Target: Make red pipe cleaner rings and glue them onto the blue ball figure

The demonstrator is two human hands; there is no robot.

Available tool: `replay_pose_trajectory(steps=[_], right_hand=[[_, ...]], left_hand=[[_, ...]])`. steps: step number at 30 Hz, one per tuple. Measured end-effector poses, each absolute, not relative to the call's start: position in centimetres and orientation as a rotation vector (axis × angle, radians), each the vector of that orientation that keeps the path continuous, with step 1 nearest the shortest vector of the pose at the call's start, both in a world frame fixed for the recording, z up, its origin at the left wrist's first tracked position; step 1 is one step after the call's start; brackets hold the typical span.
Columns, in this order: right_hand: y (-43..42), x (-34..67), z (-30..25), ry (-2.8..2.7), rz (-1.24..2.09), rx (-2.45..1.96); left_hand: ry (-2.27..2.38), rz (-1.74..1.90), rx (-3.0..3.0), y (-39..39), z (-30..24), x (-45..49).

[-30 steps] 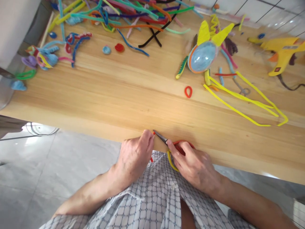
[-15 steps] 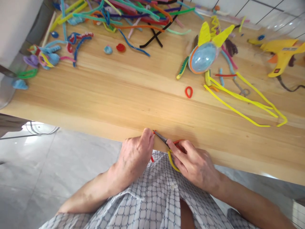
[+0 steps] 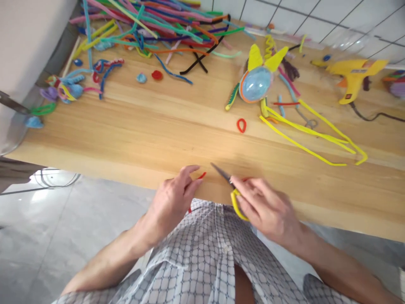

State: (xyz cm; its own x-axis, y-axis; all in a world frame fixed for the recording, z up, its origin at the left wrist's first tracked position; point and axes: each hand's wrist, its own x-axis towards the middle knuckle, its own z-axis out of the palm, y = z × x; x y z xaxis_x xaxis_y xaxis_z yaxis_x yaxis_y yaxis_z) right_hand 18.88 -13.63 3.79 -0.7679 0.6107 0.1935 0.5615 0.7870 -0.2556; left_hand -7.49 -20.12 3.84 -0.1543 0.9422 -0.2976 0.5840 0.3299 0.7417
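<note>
Scissors (image 3: 225,177) pulled right, off red stem (image 3: 201,175); left hand (image 3: 172,202) grip pinches stem at worktop (image 3: 158,131) edge. Right hand (image 3: 264,207) grip closed through scissor handles, blades near-shut, tips pointing left toward stem, small gap between.

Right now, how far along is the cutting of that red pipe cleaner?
Looks done: a small red loop lies on the table near the blue egg figure. In hand: the left hand pinches a short red pipe cleaner; the right hand holds scissors, blades off it. Left: whether the piece is cut can't be told.
</note>
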Motion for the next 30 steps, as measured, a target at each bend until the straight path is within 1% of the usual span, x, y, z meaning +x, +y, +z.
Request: replay_pose_trajectory(steps=[6,9,11,13,18,21,24,30], right_hand=[[-6.0,25.5,2.9,-2.670,-0.106,-1.154],[-3.2,27.2,2.4,-2.740,-0.129,-1.165],[-2.5,26.7,2.8,-2.703,-0.072,-1.155],[-2.5,25.0,3.6,-2.586,0.110,-1.129],[-1.4,19.5,5.3,-2.092,1.035,-1.100],[0.1,18.1,4.8,-1.845,1.378,-1.034],[1.0,18.2,4.0,-1.720,1.487,-1.036],[0.7,18.4,3.1,-1.751,1.466,-1.032]], left_hand=[[1.537,0.757,1.115,-16.0,4.7,-8.9],[1.354,0.852,1.028,-12.7,4.8,-8.0],[1.272,0.895,1.011,-10.4,4.7,-7.0],[1.207,0.912,0.992,-8.4,4.4,-5.7],[1.043,0.896,1.003,-4.2,3.6,-2.9],[1.000,0.873,1.037,-2.7,3.2,-2.3],[0.971,0.830,1.066,-2.1,2.9,-2.3],[0.883,0.778,1.058,-2.9,2.0,-2.5]])
